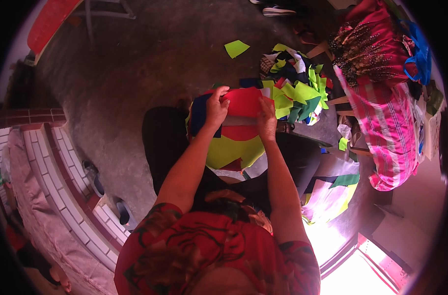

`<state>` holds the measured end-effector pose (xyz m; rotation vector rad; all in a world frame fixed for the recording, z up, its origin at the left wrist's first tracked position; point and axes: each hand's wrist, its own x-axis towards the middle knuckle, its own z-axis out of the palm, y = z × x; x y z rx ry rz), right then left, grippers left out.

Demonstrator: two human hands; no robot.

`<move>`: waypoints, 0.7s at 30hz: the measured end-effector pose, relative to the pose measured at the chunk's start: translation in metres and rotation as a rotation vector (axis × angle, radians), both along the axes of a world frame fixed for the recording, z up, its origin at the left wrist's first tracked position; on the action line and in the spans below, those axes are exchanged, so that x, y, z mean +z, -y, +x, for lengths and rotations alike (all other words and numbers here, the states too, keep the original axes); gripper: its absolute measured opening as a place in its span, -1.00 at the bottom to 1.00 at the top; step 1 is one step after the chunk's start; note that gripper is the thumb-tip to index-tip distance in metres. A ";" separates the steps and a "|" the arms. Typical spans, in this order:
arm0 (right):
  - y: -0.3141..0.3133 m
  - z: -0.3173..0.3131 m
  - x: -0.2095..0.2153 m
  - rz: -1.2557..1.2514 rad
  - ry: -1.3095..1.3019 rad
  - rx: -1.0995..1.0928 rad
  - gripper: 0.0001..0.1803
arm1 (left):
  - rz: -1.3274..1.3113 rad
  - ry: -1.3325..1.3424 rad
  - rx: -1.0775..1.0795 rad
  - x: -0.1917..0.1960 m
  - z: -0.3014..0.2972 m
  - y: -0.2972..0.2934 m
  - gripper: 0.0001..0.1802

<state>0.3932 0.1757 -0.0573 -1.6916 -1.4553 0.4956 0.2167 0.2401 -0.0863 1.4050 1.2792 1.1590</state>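
A red cloth piece (242,100) is stretched between my two hands over my lap. My left hand (216,106) pinches its left side, thumb and fingers drawn together. At the opposite side, my right hand (266,117) grips the edge, its fingertips partly hidden. Beneath lies a round patchwork (235,150) of yellow-green, red, grey and dark blue cloth, spread across my knees. The dark blue patch (199,116) shows beside my left wrist. A grey strip runs below the red piece, between my forearms.
A heap of cloth scraps (297,93) lies on the floor at the far right, with one yellow-green scrap (236,48) apart from it. Another patchwork (333,184) rests right of my knee. Pink checked cloth (376,128) drapes over furniture. Slippers (124,212) stand at left.
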 end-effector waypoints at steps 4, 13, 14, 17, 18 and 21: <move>0.004 0.007 -0.033 -0.032 0.091 -0.033 -0.42 | -0.007 -0.100 0.038 -0.005 0.000 0.004 -0.48; 0.003 0.013 -0.030 -0.088 0.001 -0.156 -0.51 | 0.232 -0.416 0.066 0.022 -0.009 0.025 -0.49; 0.006 0.015 -0.039 -0.018 0.114 -0.160 -0.52 | 0.231 -0.453 0.054 0.026 -0.008 0.028 -0.49; 0.009 0.009 -0.024 0.071 0.455 -0.204 -0.55 | 0.275 -0.604 0.034 0.028 -0.008 0.034 -0.51; 0.009 0.002 -0.008 0.077 0.573 -0.234 -0.56 | 0.301 -0.655 0.023 0.026 -0.009 0.035 -0.51; 0.013 -0.010 -0.001 0.097 0.231 -0.213 -0.62 | 0.425 -0.790 -0.113 0.016 -0.013 0.034 -0.51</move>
